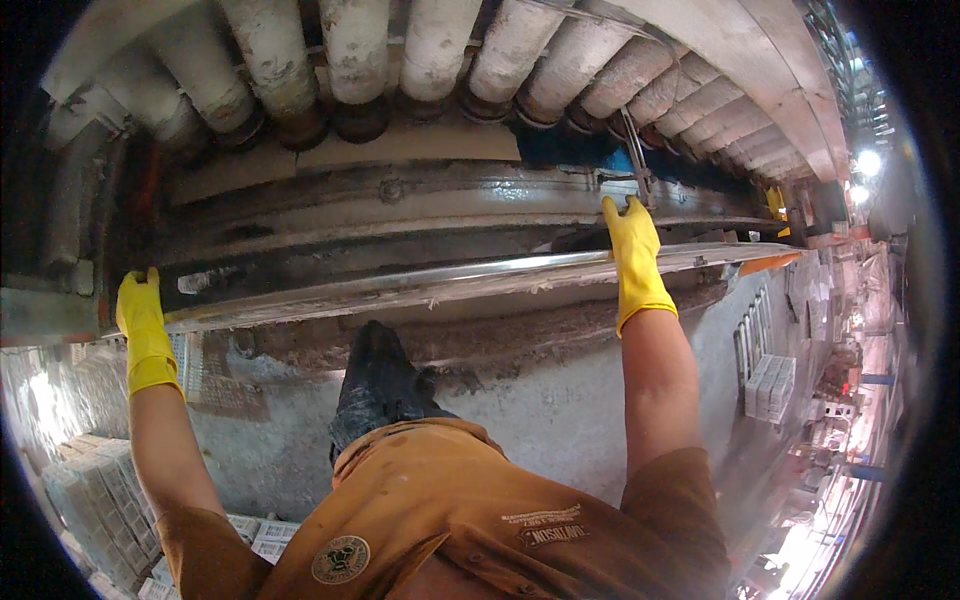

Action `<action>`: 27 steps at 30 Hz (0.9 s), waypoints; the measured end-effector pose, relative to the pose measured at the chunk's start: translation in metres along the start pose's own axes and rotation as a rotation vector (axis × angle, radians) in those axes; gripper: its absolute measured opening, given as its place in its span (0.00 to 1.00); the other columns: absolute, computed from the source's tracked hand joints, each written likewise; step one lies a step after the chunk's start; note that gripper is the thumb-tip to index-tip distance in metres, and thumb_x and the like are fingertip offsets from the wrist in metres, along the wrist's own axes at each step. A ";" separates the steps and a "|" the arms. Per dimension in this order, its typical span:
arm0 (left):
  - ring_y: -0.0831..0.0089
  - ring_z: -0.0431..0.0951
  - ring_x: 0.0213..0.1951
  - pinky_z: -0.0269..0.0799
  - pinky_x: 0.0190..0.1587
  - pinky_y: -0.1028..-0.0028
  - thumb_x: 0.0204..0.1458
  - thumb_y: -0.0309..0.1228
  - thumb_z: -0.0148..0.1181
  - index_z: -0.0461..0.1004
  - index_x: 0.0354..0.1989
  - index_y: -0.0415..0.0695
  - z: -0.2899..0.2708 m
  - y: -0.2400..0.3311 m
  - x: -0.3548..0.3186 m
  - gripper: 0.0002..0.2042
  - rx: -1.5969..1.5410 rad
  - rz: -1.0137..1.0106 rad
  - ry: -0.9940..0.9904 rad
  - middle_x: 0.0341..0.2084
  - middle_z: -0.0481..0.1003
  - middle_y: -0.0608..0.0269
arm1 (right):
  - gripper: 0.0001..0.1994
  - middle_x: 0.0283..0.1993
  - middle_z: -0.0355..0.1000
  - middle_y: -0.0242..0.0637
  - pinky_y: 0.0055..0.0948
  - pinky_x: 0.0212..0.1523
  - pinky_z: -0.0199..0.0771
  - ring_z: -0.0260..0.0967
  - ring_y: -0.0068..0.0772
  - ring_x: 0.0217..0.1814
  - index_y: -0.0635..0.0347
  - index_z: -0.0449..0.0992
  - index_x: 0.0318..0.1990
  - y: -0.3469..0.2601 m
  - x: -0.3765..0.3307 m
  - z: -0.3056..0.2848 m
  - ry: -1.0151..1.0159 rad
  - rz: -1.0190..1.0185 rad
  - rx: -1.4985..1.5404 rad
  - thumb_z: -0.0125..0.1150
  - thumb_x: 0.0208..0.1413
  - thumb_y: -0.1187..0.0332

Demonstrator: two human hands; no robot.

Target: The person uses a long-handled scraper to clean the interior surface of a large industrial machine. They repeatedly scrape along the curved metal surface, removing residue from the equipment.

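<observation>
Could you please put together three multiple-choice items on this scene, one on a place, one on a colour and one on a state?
1. Where does the left hand rest?
A. on the long shiny metal rail
B. on the row of dusty grey rollers
C. on the stacked pale trays

2. What colour are the rubber gloves?
A. blue
B. yellow
C. black

3. How is the right hand?
A. hanging free
B. holding a cloth
C. laid over the rail

Answers: 1 A, the glove grips the rail's left end; 2 B, both are yellow; 3 C, its fingers reach over the rail.

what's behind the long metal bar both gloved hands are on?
Behind the metal bar: dark greasy machine frame, then a row of pale rollers. Left hand and right hand cover bits of it; the rollers' lower ends are hidden.
</observation>
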State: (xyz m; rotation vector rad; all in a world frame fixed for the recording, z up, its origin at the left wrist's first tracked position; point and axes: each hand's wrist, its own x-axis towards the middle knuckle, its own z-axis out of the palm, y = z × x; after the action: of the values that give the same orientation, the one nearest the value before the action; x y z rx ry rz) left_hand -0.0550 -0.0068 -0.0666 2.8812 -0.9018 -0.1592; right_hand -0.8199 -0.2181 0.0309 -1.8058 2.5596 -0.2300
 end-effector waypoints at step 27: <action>0.48 0.83 0.51 0.75 0.52 0.54 0.58 0.56 0.60 0.82 0.50 0.47 -0.004 -0.009 -0.010 0.25 -0.033 0.015 0.087 0.48 0.83 0.51 | 0.39 0.61 0.77 0.50 0.44 0.63 0.73 0.74 0.51 0.64 0.58 0.72 0.68 0.016 0.000 0.025 -0.097 0.076 -0.003 0.55 0.60 0.35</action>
State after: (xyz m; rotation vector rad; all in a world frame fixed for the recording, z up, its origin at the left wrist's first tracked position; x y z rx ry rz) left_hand -0.0575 0.0067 -0.0638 2.8259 -0.8959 -0.0471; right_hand -0.8327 -0.2156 0.0039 -1.6726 2.5566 -0.1338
